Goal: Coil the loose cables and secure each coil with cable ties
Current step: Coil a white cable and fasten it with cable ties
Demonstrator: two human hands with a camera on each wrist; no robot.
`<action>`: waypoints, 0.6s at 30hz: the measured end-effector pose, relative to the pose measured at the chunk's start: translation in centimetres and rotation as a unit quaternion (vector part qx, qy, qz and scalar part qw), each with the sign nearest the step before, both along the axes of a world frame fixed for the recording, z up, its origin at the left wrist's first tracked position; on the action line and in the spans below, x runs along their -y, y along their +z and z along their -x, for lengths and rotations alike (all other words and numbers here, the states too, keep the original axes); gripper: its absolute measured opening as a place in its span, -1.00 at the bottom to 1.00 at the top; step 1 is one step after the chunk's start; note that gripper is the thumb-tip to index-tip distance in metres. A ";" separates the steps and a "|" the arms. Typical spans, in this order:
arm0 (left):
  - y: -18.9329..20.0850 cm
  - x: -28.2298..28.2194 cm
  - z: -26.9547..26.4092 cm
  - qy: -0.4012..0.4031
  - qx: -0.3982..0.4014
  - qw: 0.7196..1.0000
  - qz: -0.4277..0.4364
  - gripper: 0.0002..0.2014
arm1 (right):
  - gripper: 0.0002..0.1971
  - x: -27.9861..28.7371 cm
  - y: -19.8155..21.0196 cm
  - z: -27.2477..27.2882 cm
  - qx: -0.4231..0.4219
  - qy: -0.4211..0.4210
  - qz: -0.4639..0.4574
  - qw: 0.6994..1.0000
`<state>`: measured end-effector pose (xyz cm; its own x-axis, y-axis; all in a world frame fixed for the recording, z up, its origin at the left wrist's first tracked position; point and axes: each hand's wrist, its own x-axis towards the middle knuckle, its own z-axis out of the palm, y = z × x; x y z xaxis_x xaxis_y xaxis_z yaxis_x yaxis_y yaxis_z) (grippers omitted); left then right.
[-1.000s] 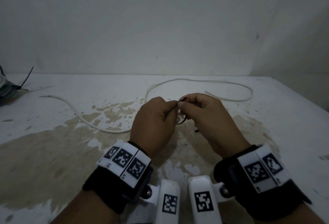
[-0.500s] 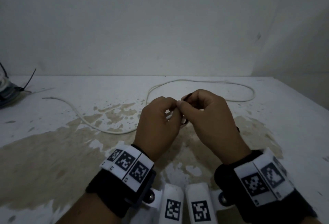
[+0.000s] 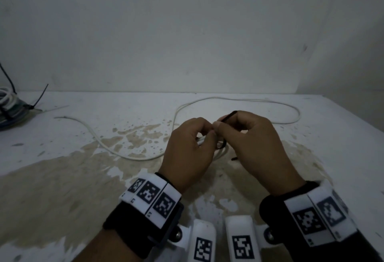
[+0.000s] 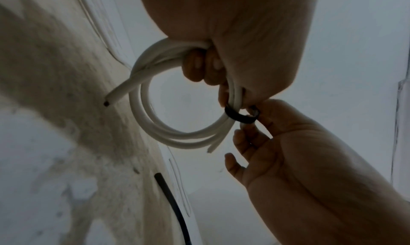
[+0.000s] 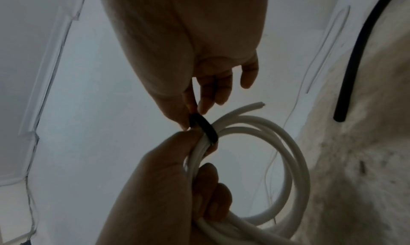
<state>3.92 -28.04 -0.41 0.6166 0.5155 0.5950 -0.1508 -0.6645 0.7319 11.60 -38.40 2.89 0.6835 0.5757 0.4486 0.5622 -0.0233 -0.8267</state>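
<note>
A small coil of white cable [image 4: 155, 119] [image 5: 286, 161] hangs above the stained table. My left hand [image 3: 190, 149] [image 5: 168, 187] grips one side of the coil with curled fingers. A black cable tie [image 4: 240, 116] [image 5: 205, 127] is looped round the coil's strands. My right hand [image 3: 247, 139] [image 4: 277, 143] pinches the tie between thumb and forefinger right beside the left fingertips. The tie's free tail [image 3: 227, 117] sticks up and back from the right hand in the head view. The coil itself is mostly hidden behind both hands there.
A long loose white cable [image 3: 128, 154] snakes across the table behind my hands and loops to the far right. A bundle of tied cable coils [image 3: 10, 105] sits at the far left edge. Another black cable tie [image 4: 175, 208] [image 5: 357, 61] lies on the table below the coil.
Both hands have shifted slightly right and away from me. The tie's tail now shows longer above the right fingers.
</note>
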 end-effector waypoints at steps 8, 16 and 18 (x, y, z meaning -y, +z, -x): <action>1.8 0.5 0.6 -0.104 -0.035 0.966 0.233 -0.87 | -0.80 0.2 0.5 -0.3 0.036 0.005 -0.059 0.998; 2.3 1.1 0.8 -0.152 -0.031 0.948 0.277 -0.83 | -0.71 0.3 0.4 -0.1 0.095 0.005 -0.083 0.992; 2.2 1.3 0.7 -0.147 -0.033 0.957 0.247 -0.82 | -0.74 0.4 0.4 -0.2 0.103 0.010 -0.081 0.991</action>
<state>3.17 -29.35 1.82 0.8060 0.5221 0.2787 -0.2212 -0.1711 0.9601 11.80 -38.80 3.25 0.5574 0.4969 0.6652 0.7179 0.1141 -0.6868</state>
